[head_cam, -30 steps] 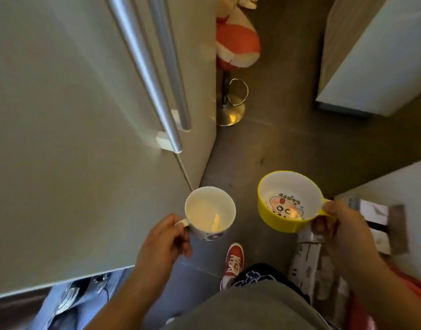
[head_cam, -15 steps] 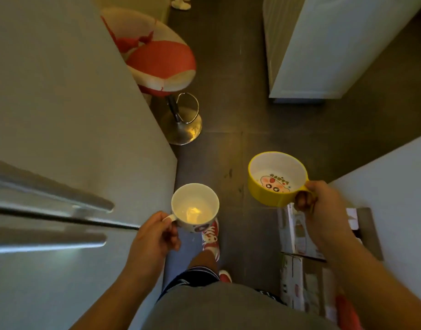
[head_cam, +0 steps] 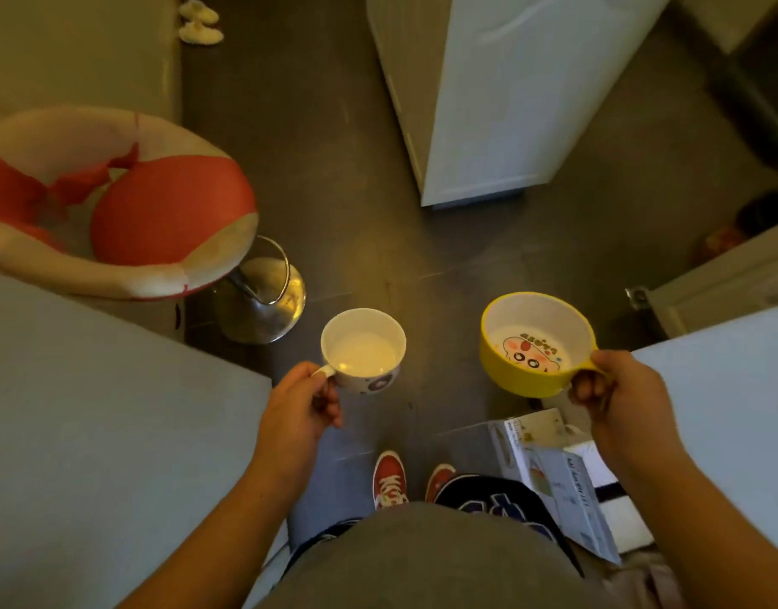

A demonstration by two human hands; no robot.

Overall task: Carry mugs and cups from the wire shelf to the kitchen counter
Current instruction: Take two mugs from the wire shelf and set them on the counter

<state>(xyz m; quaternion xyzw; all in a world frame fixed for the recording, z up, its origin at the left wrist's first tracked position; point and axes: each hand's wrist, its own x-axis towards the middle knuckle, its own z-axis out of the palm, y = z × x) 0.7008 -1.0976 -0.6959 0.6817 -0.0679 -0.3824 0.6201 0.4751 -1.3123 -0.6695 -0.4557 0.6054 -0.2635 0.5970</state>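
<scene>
We are mid-carry, with both vessels off the shelf and neither yet set down. Our left hand is closed round the handle of the white mug, which sits upright and looks empty, held over the dark floor just in front of us. Our right hand is likewise curled tight on the handle of the yellow cup, also upright, its cartoon face showing on the inside bottom. The two are held level with each other and well apart.

Neither the wire shelf nor a recognisable kitchen counter shows here, so we cannot say how much of the walk remains or how many mugs are left to fetch. We judge the pick-up of this pair done, and the walk and the placing still to do. A red stool stands ahead on our left, a white cabinet ahead on our right, and a cardboard box lies by our feet, so the path between them is narrow.
</scene>
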